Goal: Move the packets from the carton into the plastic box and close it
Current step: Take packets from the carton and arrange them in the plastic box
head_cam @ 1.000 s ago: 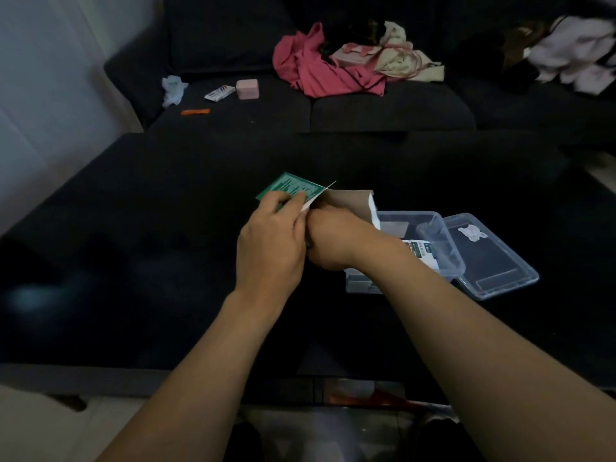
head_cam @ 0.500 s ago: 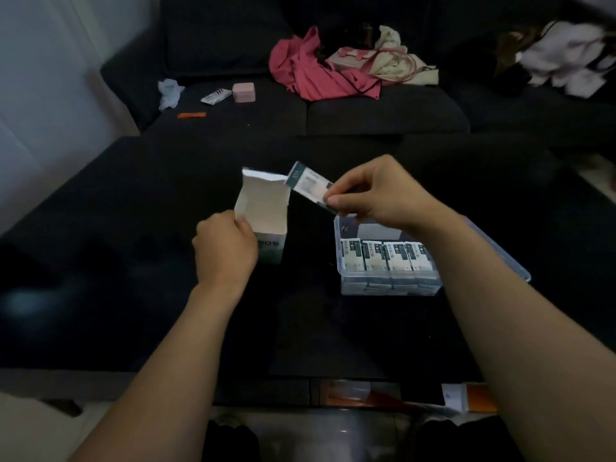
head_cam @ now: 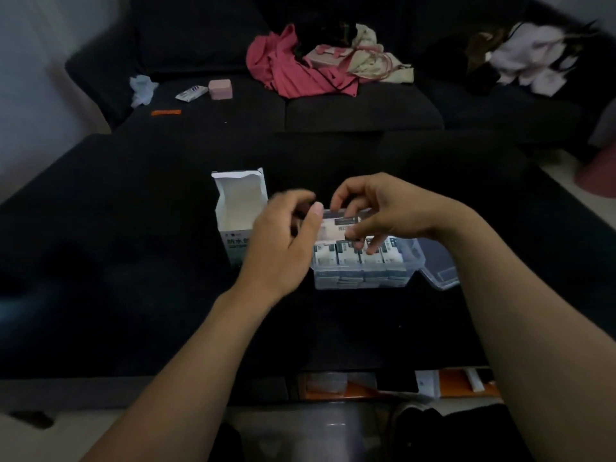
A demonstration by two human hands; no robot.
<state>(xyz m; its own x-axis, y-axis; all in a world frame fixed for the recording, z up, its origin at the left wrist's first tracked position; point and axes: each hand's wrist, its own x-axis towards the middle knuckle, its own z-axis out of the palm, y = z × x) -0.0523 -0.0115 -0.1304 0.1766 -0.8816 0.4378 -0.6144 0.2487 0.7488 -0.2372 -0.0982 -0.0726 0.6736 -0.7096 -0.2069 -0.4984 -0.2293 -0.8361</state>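
The white carton stands upright on the black table with its top flaps open; its inside looks empty from here. Right of it sits the clear plastic box, with a row of white-and-dark packets along its near side. My right hand hovers over the back of the box, with its fingertips pinching one packet that lies flat there. My left hand is between carton and box, blurred, fingers apart and holding nothing. The clear lid lies to the right of the box.
A dark sofa behind the table holds pink clothes, a pink block, a small tube and white garments. Below the table's near edge a shelf shows orange and white items.
My left hand let go of the carton and swung right toward the box. My right hand carried the packet from beside the carton down onto the back of the box.
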